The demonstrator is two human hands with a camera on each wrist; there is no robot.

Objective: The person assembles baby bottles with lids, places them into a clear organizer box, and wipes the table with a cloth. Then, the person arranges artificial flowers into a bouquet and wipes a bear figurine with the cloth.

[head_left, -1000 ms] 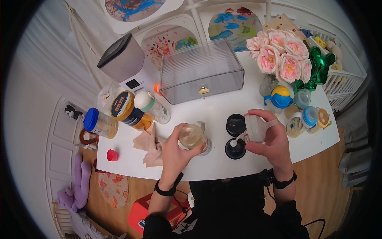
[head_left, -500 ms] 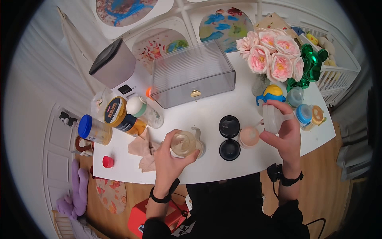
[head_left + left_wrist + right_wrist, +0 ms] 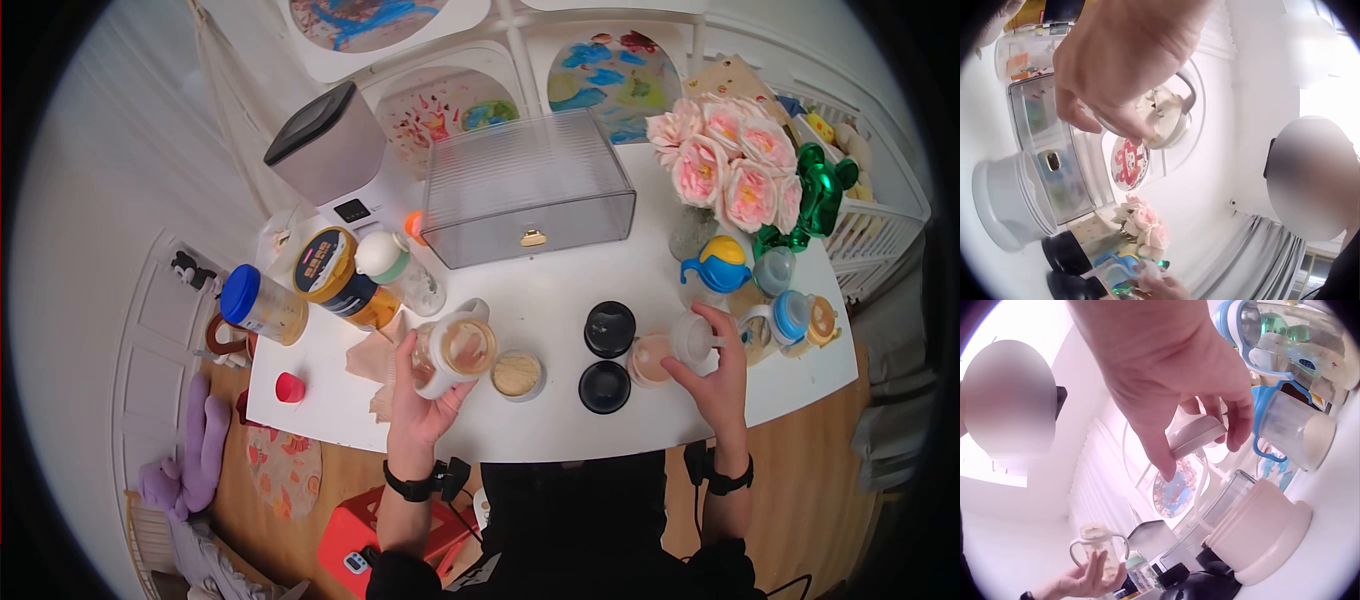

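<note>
My left hand [image 3: 420, 418] grips a clear baby bottle [image 3: 465, 347] with two pale handles, its collar end facing up. Right of it on the table stands a grey tub [image 3: 999, 203], holding beige powder [image 3: 517, 375]. In my right hand [image 3: 722, 392] a whitish bottle top [image 3: 690, 338] is pinched between thumb and fingers. From it a thin straw [image 3: 1200, 497] hangs down to a pale pink container [image 3: 1260, 534], overlapping its edge in the right wrist view. Two black round pieces [image 3: 609, 329] lie just left of that container.
A smoky clear box [image 3: 530, 190] and a grey appliance [image 3: 330, 150] stand at the back. Left are a yellow-lidded jar [image 3: 345, 280], a blue-lidded jar [image 3: 262, 305], a cloth [image 3: 370, 362] and a red cup [image 3: 290, 387]. Roses [image 3: 730, 165] and several bottles [image 3: 788, 318] stand right.
My left hand has lifted the bottle off the grey tub, turned it over and moved it left, uncovering the powder. My right hand has carried the bottle top rightward, away from the black pieces.
</note>
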